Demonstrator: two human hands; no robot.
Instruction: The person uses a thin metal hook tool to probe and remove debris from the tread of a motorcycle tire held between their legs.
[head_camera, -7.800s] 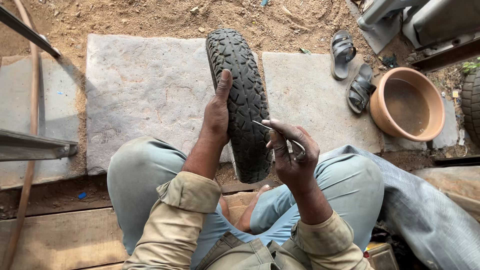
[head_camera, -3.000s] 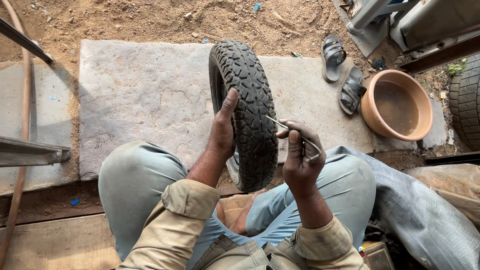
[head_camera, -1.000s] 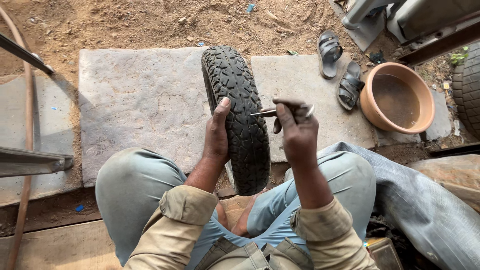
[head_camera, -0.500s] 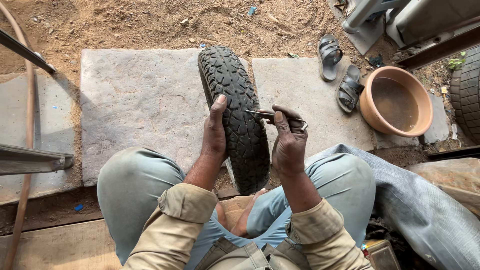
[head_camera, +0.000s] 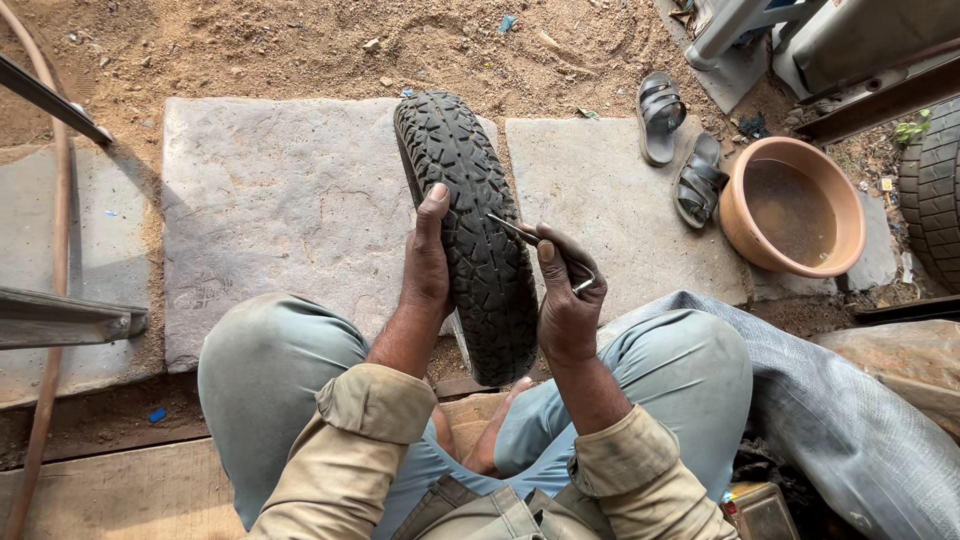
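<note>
A black knobby tyre (head_camera: 470, 215) stands upright on the stone slabs between my knees, its tread facing me. My left hand (head_camera: 428, 262) lies flat against the tyre's left side, thumb up on the tread. My right hand (head_camera: 565, 295) is closed around a thin metal tool (head_camera: 522, 232) with a looped handle. The tool's tip rests against the tread on the tyre's right side, about halfway up.
A terracotta bowl (head_camera: 792, 206) sits on the slab to the right, with a pair of dark sandals (head_camera: 680, 145) beside it. A second tyre (head_camera: 935, 200) shows at the right edge. Grey fabric (head_camera: 850, 410) lies by my right knee. Metal bars (head_camera: 60, 320) and a curved rod (head_camera: 62, 250) run along the left.
The tyre has shifted slightly as I turned it. My right hand has moved the tool from above the tread down onto the tyre's right side.
</note>
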